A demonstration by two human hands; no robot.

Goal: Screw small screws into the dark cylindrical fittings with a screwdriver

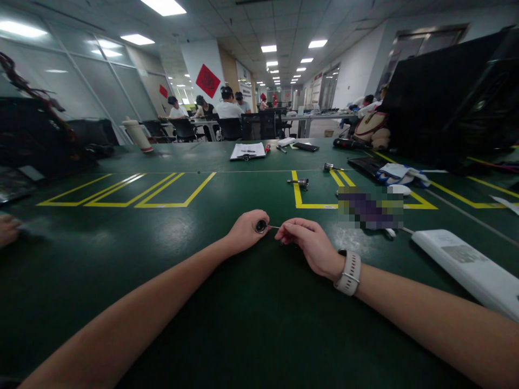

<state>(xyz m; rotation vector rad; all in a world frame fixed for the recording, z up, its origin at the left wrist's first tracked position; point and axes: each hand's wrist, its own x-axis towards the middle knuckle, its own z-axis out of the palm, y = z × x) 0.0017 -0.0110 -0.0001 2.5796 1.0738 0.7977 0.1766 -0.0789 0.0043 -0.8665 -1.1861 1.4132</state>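
Observation:
My left hand [246,231] is closed round a short metal cylinder [260,226], whose round, dark open end faces me. A thin light-coloured rod [274,227] bridges the small gap between my hands. Its near end meets the fingertips of my right hand [305,240], which are pinched together on it; the other end reaches the side of the cylinder. Whether the rod enters the cylinder I cannot make out. Beyond my hands lie a metal cylindrical part with a shaft [299,183] and a similar metal part [332,167], both on their sides.
Yellow tape outlines [185,205] mark the green table [174,302]. Right of my hands are a blurred-out item [367,208], a white power bank-like box [466,265] and gloves [403,175]. A clipboard [248,151] lies farther back. Another person's hand [8,229] is at the left edge.

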